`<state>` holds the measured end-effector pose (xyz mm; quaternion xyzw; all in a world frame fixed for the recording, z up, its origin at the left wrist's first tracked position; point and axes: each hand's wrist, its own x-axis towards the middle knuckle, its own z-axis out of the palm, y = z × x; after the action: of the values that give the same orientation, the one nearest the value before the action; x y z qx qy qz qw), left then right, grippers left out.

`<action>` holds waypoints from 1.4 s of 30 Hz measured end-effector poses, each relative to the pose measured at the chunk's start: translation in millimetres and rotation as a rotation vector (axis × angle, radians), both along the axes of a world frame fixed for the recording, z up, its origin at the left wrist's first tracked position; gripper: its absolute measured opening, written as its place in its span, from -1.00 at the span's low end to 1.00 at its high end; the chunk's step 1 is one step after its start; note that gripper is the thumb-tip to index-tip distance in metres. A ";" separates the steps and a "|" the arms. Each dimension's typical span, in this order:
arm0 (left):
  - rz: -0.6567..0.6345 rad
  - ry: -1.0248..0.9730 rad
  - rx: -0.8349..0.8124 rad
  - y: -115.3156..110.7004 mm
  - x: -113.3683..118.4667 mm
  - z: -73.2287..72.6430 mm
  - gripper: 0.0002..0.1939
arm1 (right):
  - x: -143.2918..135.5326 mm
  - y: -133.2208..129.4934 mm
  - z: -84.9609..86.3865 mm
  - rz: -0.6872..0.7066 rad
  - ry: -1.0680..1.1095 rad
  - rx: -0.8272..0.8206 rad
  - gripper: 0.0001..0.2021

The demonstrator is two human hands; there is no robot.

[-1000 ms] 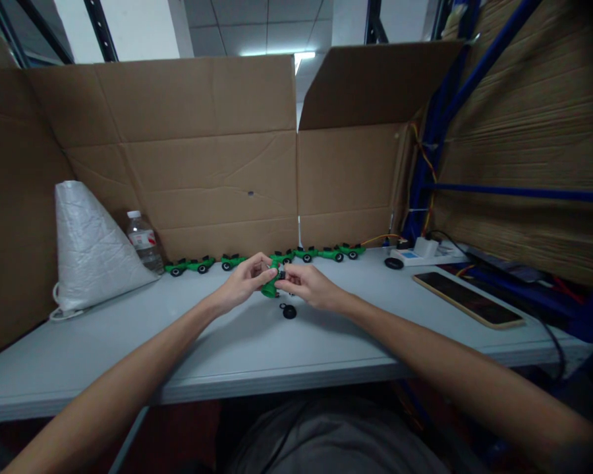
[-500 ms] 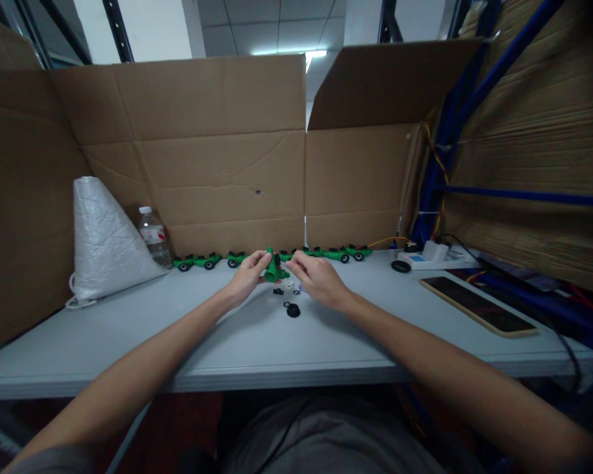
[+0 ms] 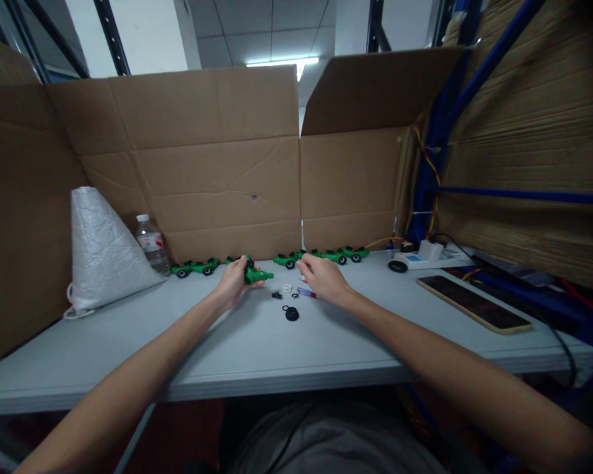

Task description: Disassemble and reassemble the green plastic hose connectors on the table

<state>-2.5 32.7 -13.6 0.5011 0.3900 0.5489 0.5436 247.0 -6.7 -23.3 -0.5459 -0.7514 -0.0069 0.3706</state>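
Observation:
My left hand [image 3: 232, 282] is closed around a green toy car [image 3: 257, 275], whose narrow nose points right. My right hand [image 3: 321, 276] is held apart from the car, fingers curled together at the far side of the loose parts; whatever is between them is hidden. Just below its fingers lies a small tool with a clear purple handle [image 3: 306, 292]. Between the hands on the table are a small black part [image 3: 277, 295], white rings [image 3: 288, 288], a small black ring [image 3: 295, 296] and a black wheel [image 3: 292, 314].
Several green toy cars [image 3: 196, 267] stand in a row along the cardboard wall [image 3: 217, 184]. A water bottle [image 3: 151, 245] and a silver bag [image 3: 101, 257] are at left. On the right lie a phone [image 3: 474, 303], a power strip [image 3: 425, 258] and a black disc [image 3: 398, 266].
My left hand has moved left with the toy car, and the car's nose now points right. My right hand stays close to its former place, now farther from the car.

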 end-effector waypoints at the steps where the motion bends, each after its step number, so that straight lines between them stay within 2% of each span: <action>1: 0.003 0.006 -0.011 -0.4 0.2 0.3 -0.72 | 0.6 1.9 -2.2 0.016 0.007 0.004 -0.77; 3: 0.009 0.015 -0.018 -1.2 0.8 0.8 -0.69 | 1.3 5.2 -6.9 0.076 0.024 0.013 -0.89; 6: -0.006 0.035 0.015 -3.1 2.3 1.5 -0.63 | -0.1 6.8 -12.2 0.222 -0.029 0.012 -0.89; 10: -0.040 0.085 0.076 -6.7 5.1 1.3 -0.57 | -5.6 3.1 -16.2 0.400 -0.160 0.025 -0.79; 14: -0.054 0.119 0.110 -8.2 7.2 -0.2 -0.54 | -8.9 -0.5 -19.8 0.479 -0.225 0.001 -0.69; 24: -0.050 0.139 0.154 -10.4 6.6 0.4 -0.53 | -5.8 1.5 -21.8 0.486 -0.273 -0.050 -0.67; 30: -0.073 0.190 0.205 -10.6 5.3 5.6 -0.53 | 2.6 2.9 -15.3 0.343 -0.286 0.024 -0.86; 35: -0.060 0.213 0.187 -7.7 2.1 6.3 -0.54 | 10.0 1.0 -9.9 0.328 -0.381 0.033 -0.92; 42: -0.049 0.235 0.182 -6.8 0.4 5.5 -0.54 | 12.8 7.0 -20.1 0.335 -0.452 -0.013 -0.94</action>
<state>-2.1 25.8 -8.1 0.6184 0.3871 0.5061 0.4600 259.9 0.3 -43.4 -0.4011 -0.8947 -0.0623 0.1863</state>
